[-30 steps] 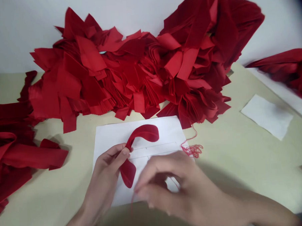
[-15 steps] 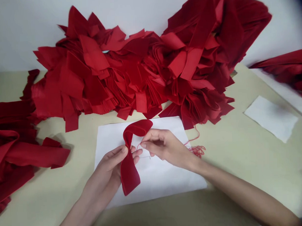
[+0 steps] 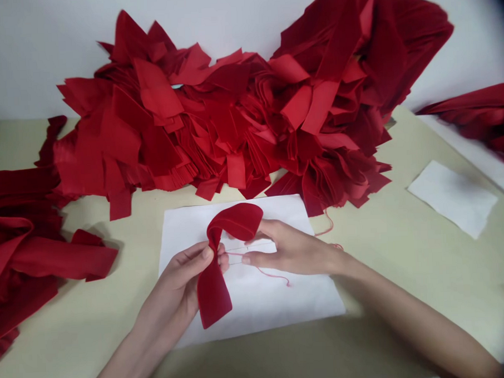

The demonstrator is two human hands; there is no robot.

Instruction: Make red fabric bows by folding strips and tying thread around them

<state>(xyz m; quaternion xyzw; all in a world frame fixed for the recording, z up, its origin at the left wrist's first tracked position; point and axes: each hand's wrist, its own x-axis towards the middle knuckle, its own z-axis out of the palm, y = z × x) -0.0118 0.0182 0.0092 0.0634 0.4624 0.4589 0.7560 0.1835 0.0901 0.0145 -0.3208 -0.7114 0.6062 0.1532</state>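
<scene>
A red velvet ribbon is pinched at its middle between the thumb and fingers of my left hand. Its upper part curls over to the right, and the lower part hangs down. My right hand is beside the curled part, thumb spread away from the fingers, with the fingertips partly hidden behind the ribbon. A thin pink thread runs from the left fingertips past the right thumb, its loose end over a white sheet of paper with fine drawn lines.
A large heap of red ribbon pieces lies along the wall. More red strips are at the left. A small white paper lies at the right, near further red fabric. Some thread shows beyond my right wrist.
My right thumb and fingers have parted from their pinch on the thread, and the hand has moved slightly right. The thread's end now trails over the paper. The ribbon's upper part swung right.
</scene>
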